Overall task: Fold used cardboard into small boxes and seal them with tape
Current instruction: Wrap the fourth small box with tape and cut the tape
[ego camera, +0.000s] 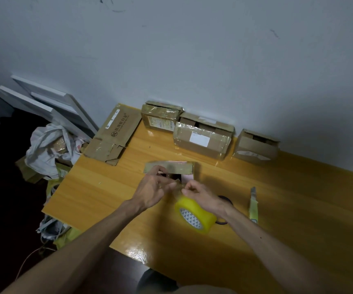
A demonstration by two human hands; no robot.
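Yellow tape roll (195, 215) gripped by right hand (201, 196), just this side of small box (169, 168); left hand (152, 189) seemingly pinching its loose end. Sealing step: next, laying the strip across the box flaps.

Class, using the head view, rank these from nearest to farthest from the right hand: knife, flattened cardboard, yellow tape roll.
1. Yellow tape roll, touching the right hand.
2. Knife, to its right on the table.
3. Flattened cardboard, at the table's far left corner.

both forearms reach in from the lower frame; left hand (152, 188) and right hand (202, 197) sit close together mid-frame, fingers curled, pinching.
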